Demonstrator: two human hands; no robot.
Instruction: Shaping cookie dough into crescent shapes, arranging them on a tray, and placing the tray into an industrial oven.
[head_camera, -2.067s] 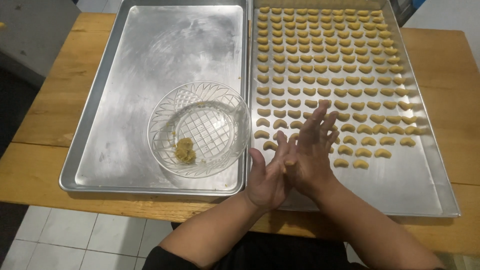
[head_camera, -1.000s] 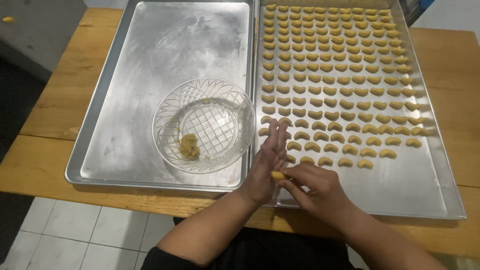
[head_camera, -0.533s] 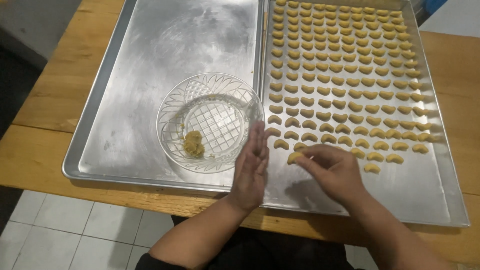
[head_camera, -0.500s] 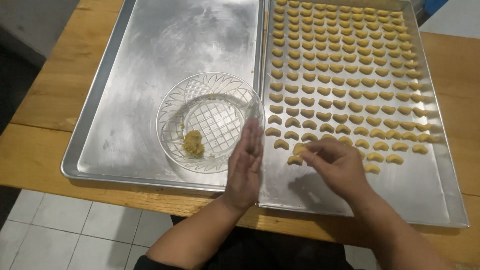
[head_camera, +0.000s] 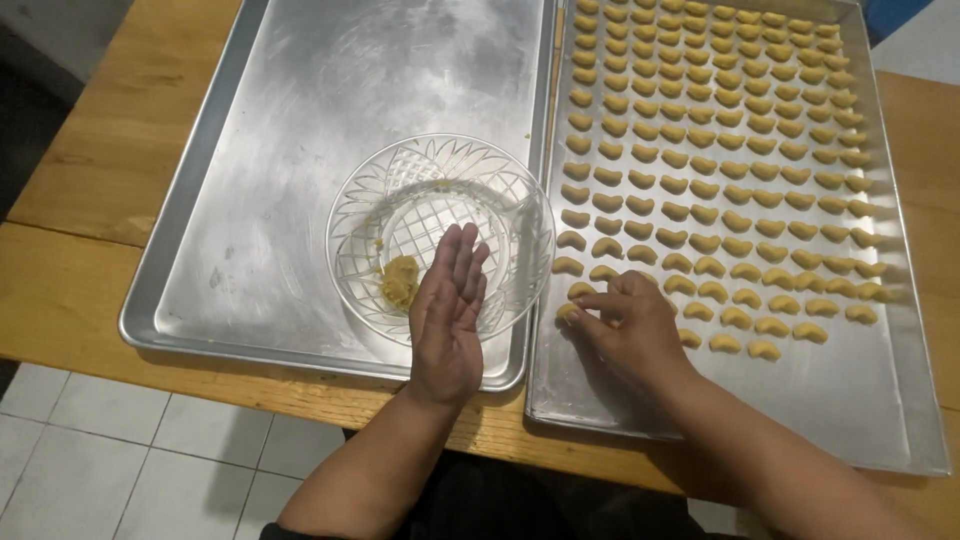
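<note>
Both hands worked low over two metal trays on a wooden table. The right hand (head_camera: 632, 325) lay palm down on the right tray (head_camera: 900, 400), its thumb and first fingers pinched together on a small curved dough piece (head_camera: 567, 312) at the near left end of the rows. That piece sat on the tray floor, just near of the last full row and close to the tray's left wall. It looked soft and light, likely to dent or lose its curve under pressure, so a gentle pinch at its two ends or a light touch from above would suit it best.

The left hand (head_camera: 447, 320) was empty and spread flat, fingers together and pointing away, palm turned toward the right. It hovered over the near rim of a clear patterned glass bowl (head_camera: 440, 235); whether it touched the rim could not be told. Both forearms came in from the near edge, the right one angled in from the near right.

Inside the bowl, a small lump of yellow dough (head_camera: 399, 283) rested on the left of its floor. The bowl stood at the near right of the left tray (head_camera: 250, 150), which otherwise showed bare metal. Many rows of crescent cookies (head_camera: 720, 150) filled the far and middle parts of the right tray. Pale floor tiles (head_camera: 110, 460) showed below the table (head_camera: 80, 290).
</note>
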